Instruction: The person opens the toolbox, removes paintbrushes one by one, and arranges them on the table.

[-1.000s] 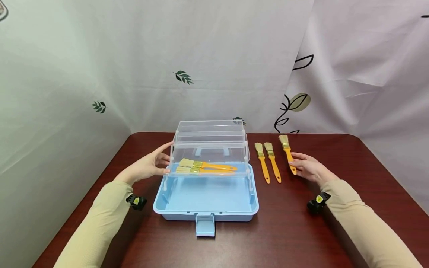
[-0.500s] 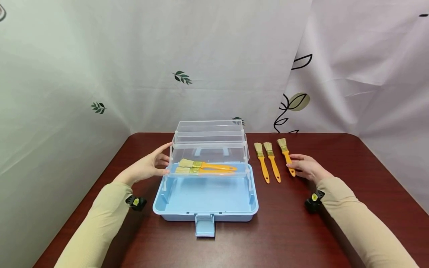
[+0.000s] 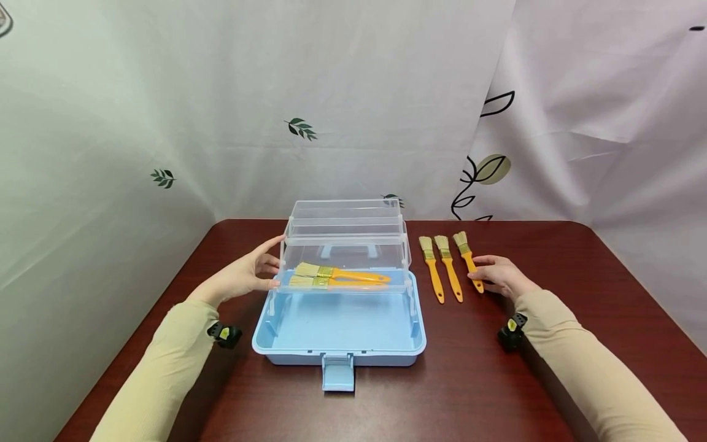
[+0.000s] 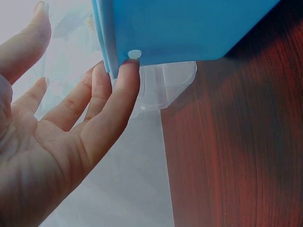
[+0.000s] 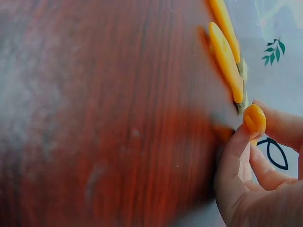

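Note:
My right hand (image 3: 499,275) pinches a paintbrush (image 3: 474,272) by its orange handle, bristles pointing away from me. In the right wrist view the handle's end (image 5: 255,121) shows between thumb and fingers. Left of it two similar paintbrushes, one (image 3: 433,273) and another (image 3: 450,270), lie side by side on the table. My left hand (image 3: 234,281) touches the left side of an opened light-blue storage box (image 3: 342,322) with spread, fairly straight fingers. In the left wrist view a fingertip (image 4: 129,71) meets the blue wall. Two paintbrushes (image 3: 353,274) lie crosswise in the box's clear tray (image 3: 342,245).
A blue latch (image 3: 338,374) hangs from the box's front edge. More clear plastic (image 3: 348,209) rises behind the front tray. The dark red wooden table (image 3: 469,387) ends at a pale curtain (image 3: 359,92) with leaf prints.
My right hand has moved left and slightly nearer with its paintbrush, which now lies closer beside the two on the table. The left hand and box have stayed in place.

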The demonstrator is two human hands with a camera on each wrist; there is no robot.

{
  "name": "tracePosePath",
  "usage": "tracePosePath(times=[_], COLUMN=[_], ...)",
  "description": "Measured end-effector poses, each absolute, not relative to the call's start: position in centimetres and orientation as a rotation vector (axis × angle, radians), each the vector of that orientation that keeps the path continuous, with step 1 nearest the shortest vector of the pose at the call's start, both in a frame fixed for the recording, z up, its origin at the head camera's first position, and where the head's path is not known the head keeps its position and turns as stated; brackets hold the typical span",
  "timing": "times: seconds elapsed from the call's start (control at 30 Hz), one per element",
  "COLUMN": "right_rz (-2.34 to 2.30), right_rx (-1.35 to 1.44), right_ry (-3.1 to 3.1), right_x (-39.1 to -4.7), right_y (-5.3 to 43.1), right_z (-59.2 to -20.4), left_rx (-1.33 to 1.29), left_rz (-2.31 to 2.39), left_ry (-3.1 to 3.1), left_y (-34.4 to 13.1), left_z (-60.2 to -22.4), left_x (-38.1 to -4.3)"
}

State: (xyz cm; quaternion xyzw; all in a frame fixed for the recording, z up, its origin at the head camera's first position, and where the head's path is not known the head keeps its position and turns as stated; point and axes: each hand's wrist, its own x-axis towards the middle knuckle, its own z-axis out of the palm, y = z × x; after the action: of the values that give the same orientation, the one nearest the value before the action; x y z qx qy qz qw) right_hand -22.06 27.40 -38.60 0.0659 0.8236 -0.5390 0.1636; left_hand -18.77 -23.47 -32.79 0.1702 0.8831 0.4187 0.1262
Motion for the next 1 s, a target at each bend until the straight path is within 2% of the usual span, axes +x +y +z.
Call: tracePosePath(times=[0.4,1.0], right_rz=[-1.449,-1.313], right_rx=[0.231,0.131], right_ry=[2.415,2.61], right_x=[-22.3,-22.0], right_y=[26.3,26.1], right_z=[-38.7,-38.8], left_rx=[0.506,0.477], left_rz=[1.218,1.21], left_ry=[2.557,2.576], left_y=[-23.5,-23.5], left_z=[-32.4,-32.7], left_x=[-18.5,-18.8])
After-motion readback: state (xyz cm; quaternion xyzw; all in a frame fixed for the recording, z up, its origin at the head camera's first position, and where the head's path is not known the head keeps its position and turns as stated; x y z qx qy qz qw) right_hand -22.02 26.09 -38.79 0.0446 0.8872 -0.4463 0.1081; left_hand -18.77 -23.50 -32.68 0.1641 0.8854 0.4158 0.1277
